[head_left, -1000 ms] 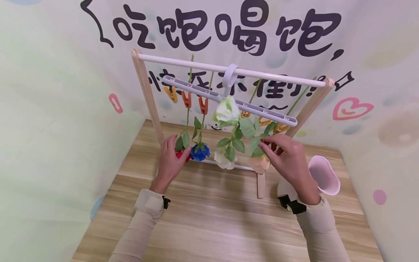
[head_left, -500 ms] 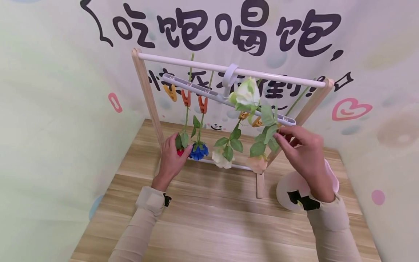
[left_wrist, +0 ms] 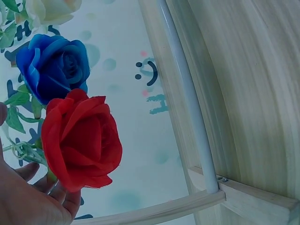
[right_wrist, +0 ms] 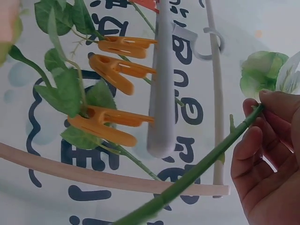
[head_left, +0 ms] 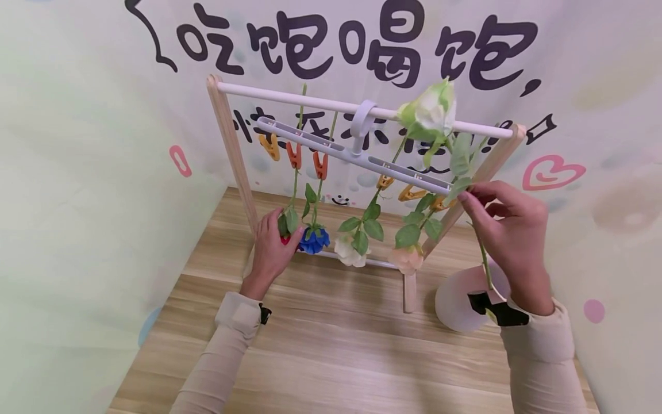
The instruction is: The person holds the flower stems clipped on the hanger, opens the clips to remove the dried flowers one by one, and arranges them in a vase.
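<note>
My left hand [head_left: 271,247] curls its fingers round the base of a red rose [left_wrist: 82,140], which hangs head down from an orange clip [head_left: 293,155]. In the head view the hand hides most of that flower. Close by, a blue rose [head_left: 314,239] hangs from another orange clip [head_left: 320,165]. My right hand [head_left: 512,241] pinches the green stem [right_wrist: 197,168] of a white rose [head_left: 431,109], held head up in front of the hanger's right end. A grey clip hanger [head_left: 320,144] also carries a white flower [head_left: 351,253] and a peach flower [head_left: 407,260], both head down.
The hanger hooks over the white rod [head_left: 289,99] of a wooden rack [head_left: 234,149]. One yellow clip [head_left: 270,147] at its left end holds nothing. A pale vase [head_left: 457,299] stands on the wood-grain table [head_left: 310,356] behind my right wrist. A printed wall encloses the back and sides.
My right hand has moved right and the white rose has risen with it, from in front of the hanger's middle to its right end. The left hand has stayed almost still.
</note>
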A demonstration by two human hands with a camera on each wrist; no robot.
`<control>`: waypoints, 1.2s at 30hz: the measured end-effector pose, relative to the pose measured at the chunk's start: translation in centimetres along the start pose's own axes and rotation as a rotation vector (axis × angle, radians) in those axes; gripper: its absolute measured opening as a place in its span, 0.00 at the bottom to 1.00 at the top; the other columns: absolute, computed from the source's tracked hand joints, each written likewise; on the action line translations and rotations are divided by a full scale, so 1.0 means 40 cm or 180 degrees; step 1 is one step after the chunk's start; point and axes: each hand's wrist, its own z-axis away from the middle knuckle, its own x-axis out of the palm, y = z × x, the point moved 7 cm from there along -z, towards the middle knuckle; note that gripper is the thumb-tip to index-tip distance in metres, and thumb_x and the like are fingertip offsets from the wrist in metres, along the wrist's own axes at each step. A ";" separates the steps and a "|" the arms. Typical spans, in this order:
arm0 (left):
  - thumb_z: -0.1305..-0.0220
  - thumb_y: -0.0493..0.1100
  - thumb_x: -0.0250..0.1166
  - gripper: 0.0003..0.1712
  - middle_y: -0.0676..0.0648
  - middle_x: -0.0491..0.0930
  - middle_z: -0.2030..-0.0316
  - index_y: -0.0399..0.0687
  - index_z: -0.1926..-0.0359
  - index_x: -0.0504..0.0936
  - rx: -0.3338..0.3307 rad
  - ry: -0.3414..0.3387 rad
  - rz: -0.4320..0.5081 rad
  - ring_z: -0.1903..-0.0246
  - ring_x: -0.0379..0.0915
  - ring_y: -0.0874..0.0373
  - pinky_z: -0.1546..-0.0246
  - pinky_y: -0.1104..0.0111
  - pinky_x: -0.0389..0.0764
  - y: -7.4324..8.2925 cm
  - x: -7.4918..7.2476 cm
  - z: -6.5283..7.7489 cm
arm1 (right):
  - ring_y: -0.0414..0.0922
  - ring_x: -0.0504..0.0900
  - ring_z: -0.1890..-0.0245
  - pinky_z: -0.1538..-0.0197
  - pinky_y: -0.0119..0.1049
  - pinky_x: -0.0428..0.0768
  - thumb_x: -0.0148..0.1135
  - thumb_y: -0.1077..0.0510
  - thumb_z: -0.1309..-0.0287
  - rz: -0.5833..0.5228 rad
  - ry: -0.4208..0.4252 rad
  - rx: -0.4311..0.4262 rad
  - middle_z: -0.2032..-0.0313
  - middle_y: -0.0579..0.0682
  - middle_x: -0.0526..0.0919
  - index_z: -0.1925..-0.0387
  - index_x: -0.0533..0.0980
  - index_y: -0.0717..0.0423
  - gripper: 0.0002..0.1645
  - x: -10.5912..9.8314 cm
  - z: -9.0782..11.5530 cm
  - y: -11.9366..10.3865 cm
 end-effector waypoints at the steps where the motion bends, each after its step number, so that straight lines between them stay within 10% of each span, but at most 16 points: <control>1: 0.33 0.56 0.63 0.39 0.35 0.66 0.36 0.39 0.31 0.62 0.0011 0.0002 0.0010 0.38 0.61 0.41 0.37 0.46 0.62 0.001 0.000 0.000 | 0.26 0.77 0.73 0.67 0.15 0.74 0.71 0.73 0.51 0.0009 0.0028 0.0012 0.70 0.22 0.79 0.66 0.85 0.68 0.07 -0.005 -0.004 -0.002; 18: 0.33 0.55 0.62 0.37 0.35 0.66 0.36 0.40 0.32 0.64 0.0062 -0.0007 0.0032 0.38 0.61 0.40 0.38 0.45 0.62 0.013 -0.003 0.001 | 0.30 0.78 0.74 0.66 0.17 0.76 0.71 0.68 0.48 -0.0185 0.0613 0.0276 0.74 0.31 0.81 0.69 0.82 0.77 0.11 -0.100 -0.046 0.022; 36: 0.34 0.55 0.63 0.36 0.36 0.66 0.37 0.40 0.33 0.64 0.0013 0.0044 -0.0026 0.38 0.61 0.41 0.38 0.47 0.62 0.008 -0.002 -0.003 | 0.29 0.78 0.77 0.70 0.16 0.75 0.71 0.68 0.49 -0.0257 0.0561 0.0331 0.73 0.31 0.84 0.67 0.82 0.77 0.11 -0.127 -0.007 0.088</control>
